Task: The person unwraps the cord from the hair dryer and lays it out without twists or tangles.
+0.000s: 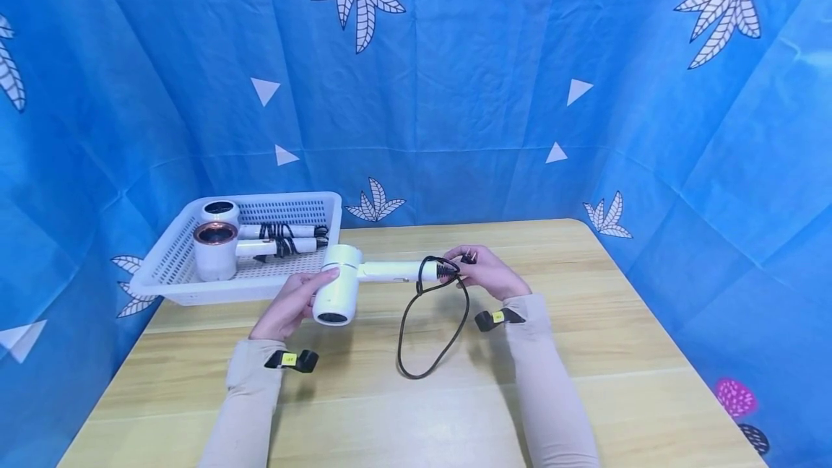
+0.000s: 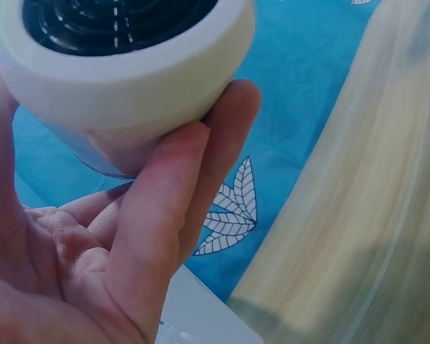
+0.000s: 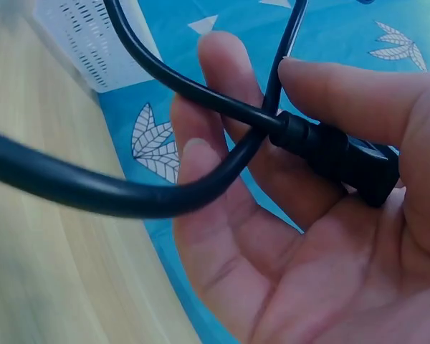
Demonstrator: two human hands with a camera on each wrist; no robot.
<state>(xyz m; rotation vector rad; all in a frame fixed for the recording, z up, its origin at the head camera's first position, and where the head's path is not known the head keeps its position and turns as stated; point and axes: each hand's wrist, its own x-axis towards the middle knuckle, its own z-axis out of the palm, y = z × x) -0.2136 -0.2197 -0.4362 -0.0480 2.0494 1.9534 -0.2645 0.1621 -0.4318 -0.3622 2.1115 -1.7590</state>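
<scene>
A white hair dryer [image 1: 390, 271] is held above the table, its handle pointing right. My left hand [image 1: 295, 305] grips its barrel, thumb on the near side; the left wrist view shows the dark round grille [image 2: 118, 25] at the barrel's end and fingers supporting the white casing [image 2: 129, 93]. At the handle's end, my right hand [image 1: 490, 273] holds the black power cord [image 1: 434, 374], part of which wraps the handle while a loose loop hangs below. In the right wrist view the black plug [image 3: 351, 161] lies against the palm, with the cord crossing between thumb and fingers.
A white perforated plastic basket [image 1: 237, 293] stands at the back left of the wooden table [image 1: 429, 425]. Inside lie two more hair dryers, one with a copper-coloured rim [image 1: 216, 233], their black cords wound round the handles. Blue patterned curtains [image 1: 481, 92] surround the table.
</scene>
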